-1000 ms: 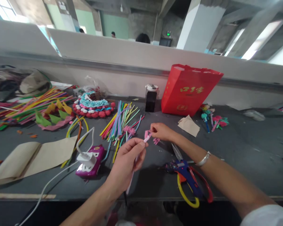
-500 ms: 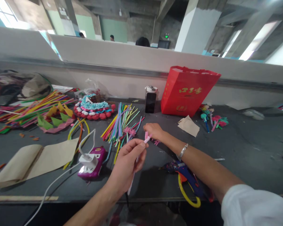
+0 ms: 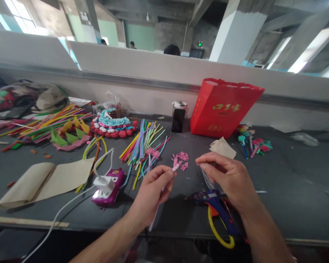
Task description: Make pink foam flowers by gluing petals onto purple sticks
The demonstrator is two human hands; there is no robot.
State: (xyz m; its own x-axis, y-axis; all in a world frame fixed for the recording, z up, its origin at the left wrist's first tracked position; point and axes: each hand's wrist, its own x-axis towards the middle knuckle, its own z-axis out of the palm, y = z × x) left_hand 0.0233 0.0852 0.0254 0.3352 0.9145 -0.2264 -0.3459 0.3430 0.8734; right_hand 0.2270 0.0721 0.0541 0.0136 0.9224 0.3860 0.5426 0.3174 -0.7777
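My left hand (image 3: 153, 188) pinches a pale pink pipe cleaner (image 3: 177, 166) between thumb and fingers. Short pink pieces stand out at its top, and the stem hangs down below the palm. Just beyond lies a small pile of short pink pipe cleaner pieces (image 3: 184, 156) on the table. To the right, my right hand (image 3: 230, 177) is raised with thumb and forefinger pressed together; whatever is in the pinch is too small to make out. Under it lies a blue glue gun (image 3: 219, 206) with an orange trigger, beside a yellow loop handle (image 3: 216, 233).
A purple power strip (image 3: 109, 191) with a white plug and cable sits left of my hands. Behind are bundled pipe cleaners (image 3: 142, 144), a phone (image 3: 178, 119) against a bottle, and a red bag (image 3: 226, 107). An open brown notebook (image 3: 46, 180) lies at left, finished pipe cleaner flowers (image 3: 259, 144) at right.
My right hand has drawn back from the pink pieces and is now nearer me, over the glue gun, fingers pinched. My left hand still holds the pipe cleaner. The view has shifted slightly left.
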